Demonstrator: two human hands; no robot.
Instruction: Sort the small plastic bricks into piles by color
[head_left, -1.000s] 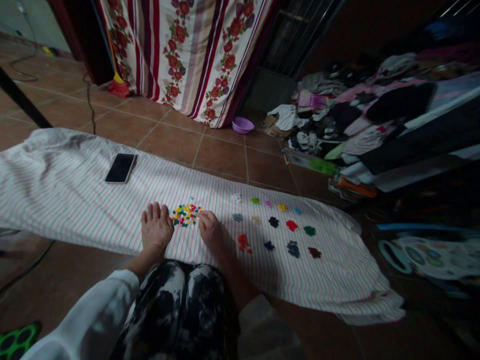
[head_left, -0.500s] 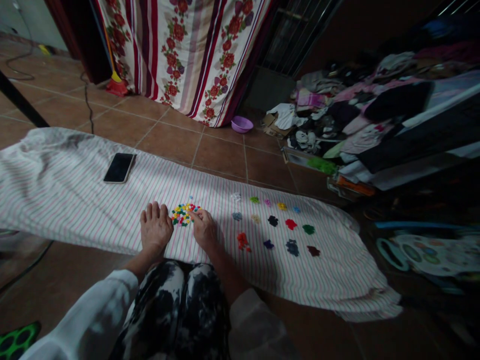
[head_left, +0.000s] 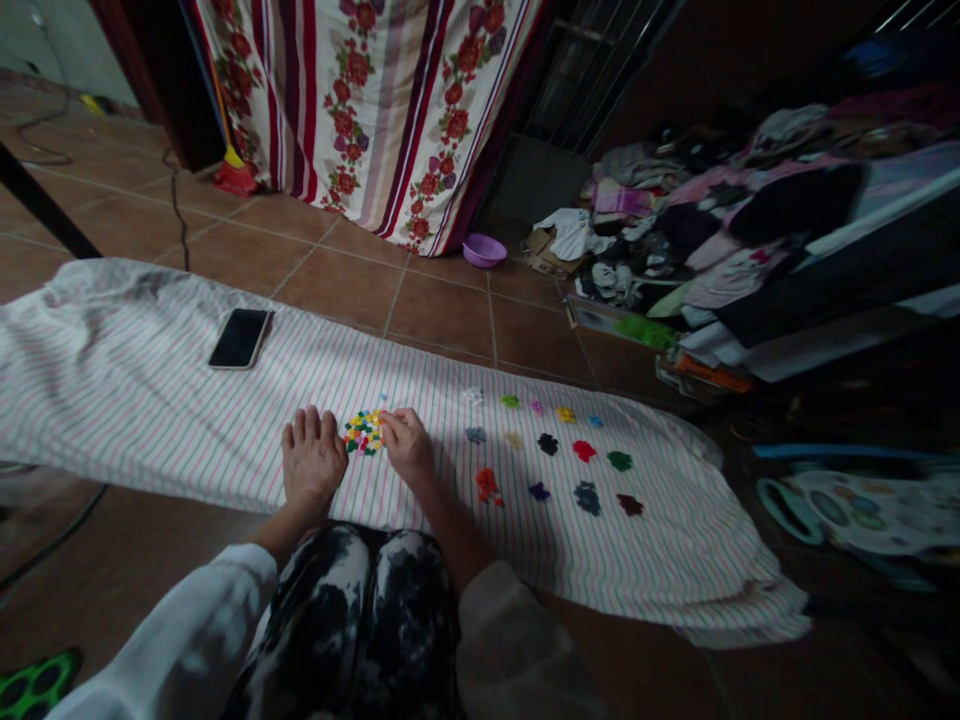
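My left hand (head_left: 313,455) lies flat on the striped cloth (head_left: 180,420), fingers stretched out, just left of a mixed pile of small coloured pieces (head_left: 363,434). At the right edge of that pile, my right hand (head_left: 409,445) has thumb and forefinger pinched together; whatever is between them is too small to make out. Farther right, similar pieces lie sorted by colour in rows, among them a white heap (head_left: 472,397), a black heap (head_left: 548,443), a red heap (head_left: 584,451), a green heap (head_left: 619,460) and an orange heap (head_left: 487,486).
A phone (head_left: 240,338) rests on the cloth at the left. Beyond the cloth are a tiled floor (head_left: 442,310), a purple basin (head_left: 484,251), a floral curtain (head_left: 397,110) and a red broom (head_left: 236,175). Piled clothes (head_left: 697,220) fill the right side.
My right hand has shifted slightly up at the pile's right edge, its fingers still pinched. My left hand has stayed flat in place. The whole view has moved very slightly.
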